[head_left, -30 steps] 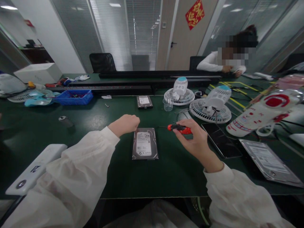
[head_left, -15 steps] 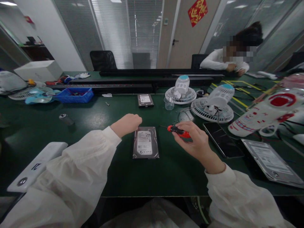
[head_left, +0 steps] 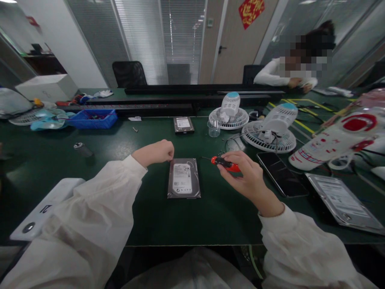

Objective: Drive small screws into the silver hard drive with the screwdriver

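Note:
A hard drive (head_left: pixel 182 179) lies label up on the dark green table in front of me. My left hand (head_left: pixel 159 152) is closed at the drive's far left corner, its fingertips pinched together. Whatever sits between those fingers, if anything, is too small to make out. To the right of the drive, my right hand (head_left: pixel 242 170) grips a red and black screwdriver (head_left: pixel 224 163). The screwdriver's thin shaft points left, apart from the drive. Several tiny dark screws (head_left: pixel 221 153) lie on the table just beyond the screwdriver.
Farther back are another hard drive (head_left: pixel 183 125), a clear plastic cup (head_left: pixel 214 128) and two fan parts (head_left: pixel 229 114). At right lie a phone (head_left: pixel 282 174), a larger drive (head_left: pixel 345 200) and a bottle (head_left: pixel 333 138). A blue tray (head_left: pixel 94 119) stands left; a person (head_left: pixel 276 74) sits opposite.
My left hand has shifted slightly left along the drive's far edge. My right hand still holds the screwdriver in nearly the same place. The whole view has moved slightly.

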A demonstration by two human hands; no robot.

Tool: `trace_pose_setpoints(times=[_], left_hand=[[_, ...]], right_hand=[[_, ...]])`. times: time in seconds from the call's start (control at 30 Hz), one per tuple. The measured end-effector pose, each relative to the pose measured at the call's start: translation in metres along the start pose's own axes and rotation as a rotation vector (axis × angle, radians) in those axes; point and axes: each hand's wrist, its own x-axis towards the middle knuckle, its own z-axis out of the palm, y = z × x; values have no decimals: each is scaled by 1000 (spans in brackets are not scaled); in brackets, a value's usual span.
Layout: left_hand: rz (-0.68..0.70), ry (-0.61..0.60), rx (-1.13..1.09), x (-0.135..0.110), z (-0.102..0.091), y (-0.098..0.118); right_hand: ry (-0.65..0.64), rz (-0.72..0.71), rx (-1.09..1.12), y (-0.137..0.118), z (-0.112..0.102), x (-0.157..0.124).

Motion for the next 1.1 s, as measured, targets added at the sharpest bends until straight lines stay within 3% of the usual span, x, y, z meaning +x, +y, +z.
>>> trace_pose_setpoints(times=[0.27, 0.7, 1.1], left_hand=[[21, -10, 20, 0, 2, -2], [47, 7, 295, -13, -9, 29], [-122, -83, 163, 1, -10, 28]], right_hand=[[-12, -11, -14, 1, 0, -1], [-24, -1, -12, 3, 1, -3], [-7, -50, -31, 1, 2, -1]])
